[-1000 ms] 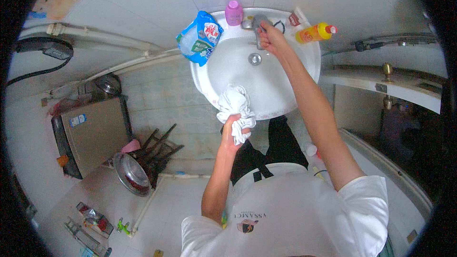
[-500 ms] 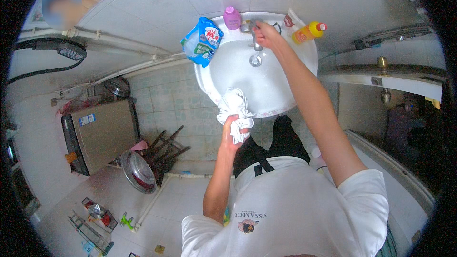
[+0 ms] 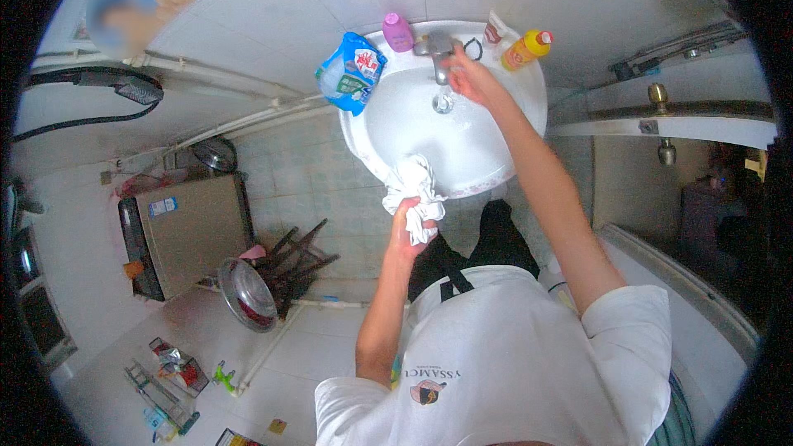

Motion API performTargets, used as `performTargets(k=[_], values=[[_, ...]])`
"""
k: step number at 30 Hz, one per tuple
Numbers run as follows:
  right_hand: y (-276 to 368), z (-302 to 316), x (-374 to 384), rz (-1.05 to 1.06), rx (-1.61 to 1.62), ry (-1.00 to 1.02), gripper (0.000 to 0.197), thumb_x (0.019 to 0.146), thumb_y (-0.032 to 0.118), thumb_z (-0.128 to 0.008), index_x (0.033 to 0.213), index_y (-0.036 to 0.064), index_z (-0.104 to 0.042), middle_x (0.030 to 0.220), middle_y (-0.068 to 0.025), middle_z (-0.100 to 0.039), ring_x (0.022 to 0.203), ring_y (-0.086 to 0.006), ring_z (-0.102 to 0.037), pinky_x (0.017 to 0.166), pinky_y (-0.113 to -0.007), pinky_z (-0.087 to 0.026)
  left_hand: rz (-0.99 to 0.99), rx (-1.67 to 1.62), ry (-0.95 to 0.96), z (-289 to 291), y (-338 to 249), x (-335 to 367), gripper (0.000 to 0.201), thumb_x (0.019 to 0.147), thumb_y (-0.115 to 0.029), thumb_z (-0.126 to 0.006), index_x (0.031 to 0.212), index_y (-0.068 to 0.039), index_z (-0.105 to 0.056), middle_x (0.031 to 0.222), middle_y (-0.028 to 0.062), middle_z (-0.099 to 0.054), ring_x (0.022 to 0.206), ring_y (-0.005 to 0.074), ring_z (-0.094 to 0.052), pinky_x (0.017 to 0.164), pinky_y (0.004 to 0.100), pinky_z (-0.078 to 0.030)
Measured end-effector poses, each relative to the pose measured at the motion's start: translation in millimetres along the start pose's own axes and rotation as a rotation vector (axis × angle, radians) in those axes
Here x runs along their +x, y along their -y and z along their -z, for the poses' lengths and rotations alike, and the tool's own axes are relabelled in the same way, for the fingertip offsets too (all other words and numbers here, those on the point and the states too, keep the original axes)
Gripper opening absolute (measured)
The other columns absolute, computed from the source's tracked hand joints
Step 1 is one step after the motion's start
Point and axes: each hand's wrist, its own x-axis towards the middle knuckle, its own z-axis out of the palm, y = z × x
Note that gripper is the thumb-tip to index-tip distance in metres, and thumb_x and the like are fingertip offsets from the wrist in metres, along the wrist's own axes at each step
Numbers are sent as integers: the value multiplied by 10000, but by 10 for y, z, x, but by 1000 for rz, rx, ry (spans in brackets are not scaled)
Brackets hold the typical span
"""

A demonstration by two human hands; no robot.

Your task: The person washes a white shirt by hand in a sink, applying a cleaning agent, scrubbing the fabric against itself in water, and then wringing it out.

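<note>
A bunched white cloth (image 3: 415,183) hangs over the front rim of the white washbasin (image 3: 496,136). My left hand (image 3: 405,227) is closed around its lower part. At the back of the basin stands a metal tap (image 3: 439,54), its spout pointing down toward the drain (image 3: 443,104). Just right of the spout is my right hand (image 3: 469,78), fingers partly spread and holding nothing that I can see. Whether the fingertips touch the tap cannot be made out. Beside the tap lies a dark beaded loop (image 3: 473,49).
On the basin's rim are a blue detergent bag (image 3: 353,74), a pink-purple bottle (image 3: 398,32), a white tube (image 3: 494,29) and a yellow bottle with a red cap (image 3: 527,50). To the left stand a box-shaped appliance (image 3: 198,235) and a metal bowl (image 3: 247,296) on a dark wooden stool (image 3: 301,260).
My right hand has come off the top of the tap and moved down and right, beside the spout. My left hand still grips the white cloth at the basin's front.
</note>
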Motion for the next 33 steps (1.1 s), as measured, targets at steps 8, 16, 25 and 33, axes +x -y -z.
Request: performTargets(k=[8, 16, 25, 33], values=[[-1220, 605, -1450, -225, -252, -155, 515, 960, 501, -537, 1156, 26, -551, 940, -96, -643, 775, -192, -630, 707, -317, -531, -118, 414, -150, 24, 96, 401, 317, 816, -282, -660, 1033, -56, -614, 804, 58, -638, 569, 159, -586, 475, 300, -463], [-1146, 217, -1831, 5, -400, -60, 793, 886, 415, -687, 1402, -56, -312, 1253, -180, -537, 1094, -225, -576, 812, -338, -533, -436, 1370, -334, -553, 397, 743, 869, 704, -357, -768, 1315, 74, -325, 1101, 287, -627, 1040, 368, -630, 882, 408, -500], [-760, 201, -2208, 127, -506, -412, 574, 924, 362, -638, 1326, 16, -418, 1150, -122, -582, 981, -197, -598, 713, -333, -530, -341, 1031, 120, -582, 468, 906, 698, 895, -306, -662, 1385, 57, -323, 1207, 165, -575, 1047, 220, -585, 901, 329, -489], [-424, 298, -2137, 621, -1084, -528, 449, 909, 391, -659, 1054, -31, -610, 944, -127, -682, 861, -197, -618, 791, -340, -495, -37, 769, 337, -949, -12, 615, 626, 948, -604, -479, 1290, -80, -507, 1122, 60, -650, 940, 190, -665, 791, 403, -572]])
